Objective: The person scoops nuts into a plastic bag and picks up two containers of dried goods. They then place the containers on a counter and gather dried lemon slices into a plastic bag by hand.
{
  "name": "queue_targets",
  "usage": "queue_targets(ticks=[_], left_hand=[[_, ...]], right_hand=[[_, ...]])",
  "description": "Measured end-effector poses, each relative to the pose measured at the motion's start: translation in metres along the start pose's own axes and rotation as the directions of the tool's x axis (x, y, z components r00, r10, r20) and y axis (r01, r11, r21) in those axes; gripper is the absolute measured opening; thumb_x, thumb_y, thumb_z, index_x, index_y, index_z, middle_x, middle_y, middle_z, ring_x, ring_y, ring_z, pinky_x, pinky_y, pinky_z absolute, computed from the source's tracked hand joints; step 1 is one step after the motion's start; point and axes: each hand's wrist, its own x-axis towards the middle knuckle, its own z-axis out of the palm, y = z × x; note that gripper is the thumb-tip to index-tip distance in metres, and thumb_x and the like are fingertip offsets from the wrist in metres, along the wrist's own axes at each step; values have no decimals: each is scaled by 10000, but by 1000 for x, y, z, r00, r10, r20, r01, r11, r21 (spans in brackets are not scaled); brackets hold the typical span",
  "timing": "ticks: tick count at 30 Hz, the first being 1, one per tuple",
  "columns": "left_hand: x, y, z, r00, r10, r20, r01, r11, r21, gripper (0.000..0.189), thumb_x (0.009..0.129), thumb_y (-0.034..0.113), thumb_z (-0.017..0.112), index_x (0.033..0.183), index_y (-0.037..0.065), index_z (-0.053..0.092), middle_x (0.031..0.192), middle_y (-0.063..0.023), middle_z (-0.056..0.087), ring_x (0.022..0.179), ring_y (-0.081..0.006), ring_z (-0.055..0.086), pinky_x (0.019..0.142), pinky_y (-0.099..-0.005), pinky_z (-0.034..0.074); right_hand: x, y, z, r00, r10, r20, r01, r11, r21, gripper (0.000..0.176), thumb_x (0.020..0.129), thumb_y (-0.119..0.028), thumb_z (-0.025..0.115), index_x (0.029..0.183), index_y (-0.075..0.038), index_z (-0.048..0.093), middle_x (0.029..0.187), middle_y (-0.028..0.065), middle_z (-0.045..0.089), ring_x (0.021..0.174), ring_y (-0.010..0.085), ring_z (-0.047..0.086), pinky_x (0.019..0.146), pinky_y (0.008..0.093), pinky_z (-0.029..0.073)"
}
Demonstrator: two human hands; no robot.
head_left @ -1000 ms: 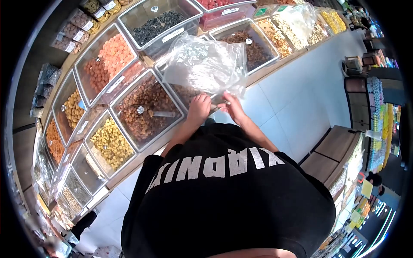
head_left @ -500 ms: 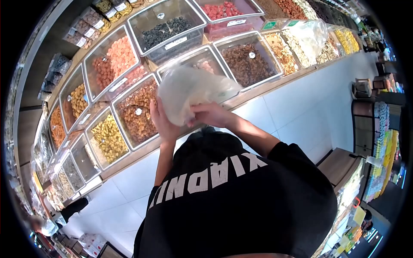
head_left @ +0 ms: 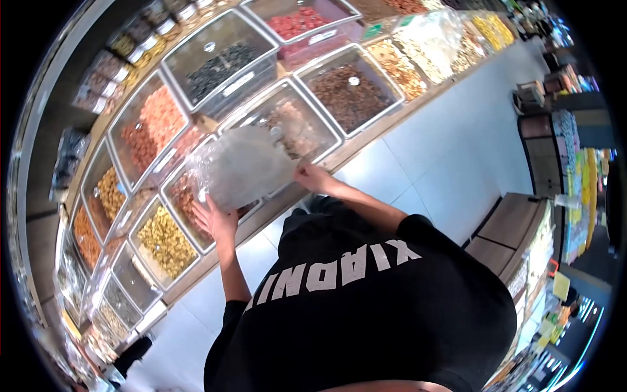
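Note:
A translucent plastic bag (head_left: 240, 168), puffed out, spans the gap between my two hands above the clear bins. My right hand (head_left: 317, 178) has its fingers pinched at the bag's right edge. At the bag's lower left, my left hand (head_left: 217, 221) is open with fingers spread, its thumb against or just beside the plastic. Below the bag are a bin of brown dried fruit (head_left: 181, 193), partly hidden, and a bin of pale pink pieces (head_left: 292, 127). Yellow pieces (head_left: 163, 240) fill the bin left of my left hand.
Lidded bins of dark dried fruit (head_left: 222, 68), orange pieces (head_left: 162, 112), red pieces (head_left: 297, 25) and brown raisin-like fruit (head_left: 346, 98) stand around. Another clear plastic bag (head_left: 432, 38) lies over bins at the upper right. The wooden counter edge (head_left: 366, 136) runs diagonally before me.
My hands have moved apart, the left one outward with its fingers spreading. The bag has shifted left and stretched wider between them. The view has turned slightly.

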Motion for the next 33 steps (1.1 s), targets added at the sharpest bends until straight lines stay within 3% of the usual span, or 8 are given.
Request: queue_targets(ticks=[4,8,11,14,16,18,25,33], left_hand=[[-2,72,-44,973,211,92,-197,971,-139,1018,678,195,825,1549,111,305,1580,-327,207,1497,-454,169,1199,-575,129],[5,195,-46,889,450,-89,-447,808,-384,524,691,149,850,1175,69,669,1454,-275,469,1386,-424,412,1135,-469,341],[-5,306,-45,748,653,-119,-627,635,-451,159,738,94,817,856,36,727,1256,-214,647,1276,-375,550,1077,-421,425],[-34,407,-13,612,783,-112,-677,446,-585,102,777,91,789,778,11,726,1099,-174,718,1183,-339,623,1029,-417,470],[-63,467,16,538,841,-54,-680,395,-618,165,855,150,738,907,-5,763,1091,-174,727,1144,-314,651,1001,-391,496],[-102,521,27,459,888,-36,-674,322,-665,150,895,127,678,864,-13,721,1016,-184,715,1058,-356,656,932,-416,508],[-170,635,72,392,908,144,-521,348,-779,221,929,183,635,1075,21,674,1083,-189,684,1043,-380,638,922,-418,498],[-138,719,140,543,786,297,-325,523,-788,277,917,225,674,1135,53,672,1139,-152,690,1081,-309,642,966,-410,484]], right_hand=[[-27,20,-14,999,37,1,-35,918,395,456,977,-458,601,956,-3,614,763,61,628,678,153,642,608,321,501],[-51,58,-45,982,173,77,-184,763,620,450,977,-473,607,959,-23,609,825,57,634,682,144,644,614,300,510],[-65,96,-98,988,147,43,-144,803,579,440,978,-457,612,993,-17,607,883,68,637,720,162,662,625,306,517],[-84,139,-175,993,81,-91,-27,874,485,438,978,-438,618,1041,-5,612,944,82,647,763,181,682,639,311,525],[-106,184,-221,967,54,-248,74,875,479,460,958,-439,652,992,19,626,856,90,652,722,197,675,651,327,536],[-142,214,-280,934,191,-302,12,829,560,459,963,-439,644,1021,16,633,898,97,658,735,193,674,662,326,536],[-220,297,-414,865,364,-345,-86,786,612,446,1005,-439,567,1045,2,615,979,91,668,822,174,666,718,297,512],[-180,345,-511,852,421,-311,-79,691,719,419,1011,-434,558,1044,-19,602,992,81,674,855,174,665,752,308,506]])
